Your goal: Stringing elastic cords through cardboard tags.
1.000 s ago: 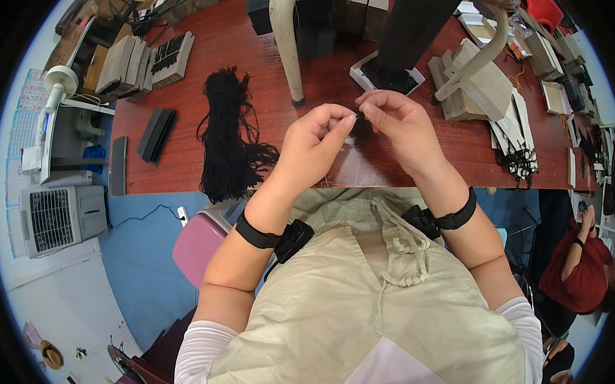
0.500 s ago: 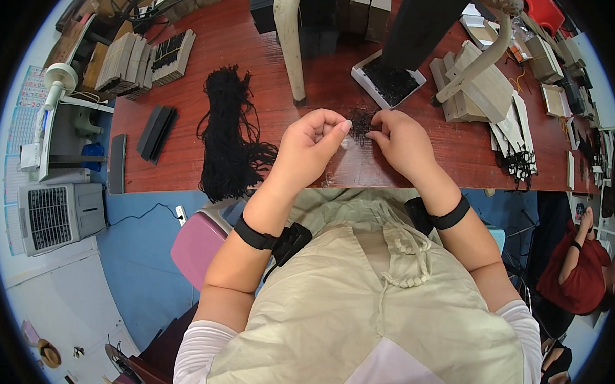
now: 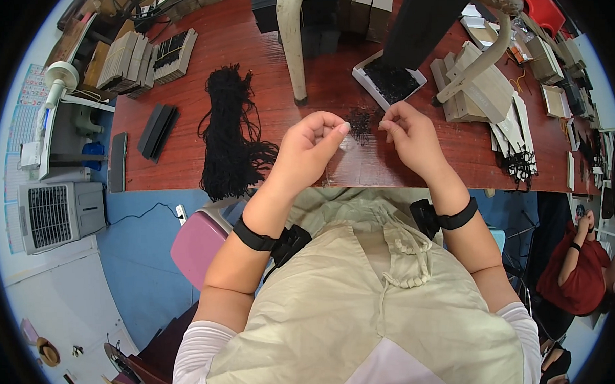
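Note:
My left hand (image 3: 307,150) is closed in a pinch at the near left of a small pile of thin black pieces (image 3: 363,119) on the table. Whatever lies between its thumb and forefinger is too small to make out. On the pile's right side my right hand (image 3: 417,139) is held with thumb and fingertips together, also hiding anything they may grip. A white box tray (image 3: 372,89) of fine black bits stands just beyond the right hand. To the left, a long bundle of black cords (image 3: 225,130) lies across the table toward its front edge.
Pale table legs (image 3: 292,50) and a dark upright post (image 3: 423,25) stand on the red-brown table (image 3: 177,139). Stacked grey cards (image 3: 123,63) and black strips (image 3: 158,133) lie left. Grey boxes (image 3: 476,84) and white cards with black cords (image 3: 516,144) lie right. Another person (image 3: 578,274) sits far right.
My right hand has drawn away to the right from the black pile, and its fingertips have come closer together. My left hand has hardly moved.

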Demonstrator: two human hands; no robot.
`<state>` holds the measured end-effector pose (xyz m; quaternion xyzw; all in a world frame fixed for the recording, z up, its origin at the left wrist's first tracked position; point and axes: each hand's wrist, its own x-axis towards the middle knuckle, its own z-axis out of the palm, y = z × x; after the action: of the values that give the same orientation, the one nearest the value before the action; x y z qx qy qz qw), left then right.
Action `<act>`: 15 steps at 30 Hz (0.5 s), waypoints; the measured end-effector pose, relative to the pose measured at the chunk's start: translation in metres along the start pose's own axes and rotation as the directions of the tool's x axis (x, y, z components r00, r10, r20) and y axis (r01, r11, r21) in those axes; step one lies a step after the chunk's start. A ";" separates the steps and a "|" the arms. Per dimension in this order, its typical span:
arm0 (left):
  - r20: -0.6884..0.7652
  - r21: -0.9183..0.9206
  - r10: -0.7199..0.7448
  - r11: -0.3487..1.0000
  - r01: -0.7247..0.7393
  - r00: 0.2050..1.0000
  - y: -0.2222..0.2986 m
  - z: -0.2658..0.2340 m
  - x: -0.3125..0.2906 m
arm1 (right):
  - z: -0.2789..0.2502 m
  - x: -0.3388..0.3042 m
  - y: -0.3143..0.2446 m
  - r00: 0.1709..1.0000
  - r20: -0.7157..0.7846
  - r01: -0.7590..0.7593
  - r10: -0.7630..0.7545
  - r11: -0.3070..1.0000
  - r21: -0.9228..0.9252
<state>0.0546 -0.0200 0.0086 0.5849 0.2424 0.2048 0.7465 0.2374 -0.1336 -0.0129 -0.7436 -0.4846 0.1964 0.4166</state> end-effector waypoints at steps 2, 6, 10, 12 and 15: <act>-0.007 -0.012 0.014 1.000 -0.014 1.000 -0.002 0.002 0.000 | -0.008 0.002 -0.012 0.957 0.173 -0.287 0.233 0.847 0.448; 0.003 -0.016 0.050 0.999 -0.050 0.999 -0.003 0.005 0.001 | -0.018 0.001 -0.030 0.944 0.294 -0.323 0.149 0.597 0.734; 0.048 0.005 0.040 0.999 -0.041 0.998 -0.001 0.005 -0.001 | -0.025 0.001 -0.033 0.946 0.314 -0.302 0.076 0.559 0.772; 0.064 0.034 0.047 0.998 -0.050 0.997 -0.003 0.004 -0.001 | -0.026 0.001 -0.033 0.938 0.337 -0.320 0.075 0.556 0.767; 0.069 0.039 0.051 0.998 -0.054 0.996 -0.001 0.003 -0.002 | -0.026 -0.001 -0.033 0.933 0.358 -0.324 0.043 0.535 0.780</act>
<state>0.0549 -0.0240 0.0085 0.6128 0.2054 0.1992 0.7366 0.2369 -0.1392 0.0287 -0.4680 -0.3094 0.5528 0.6162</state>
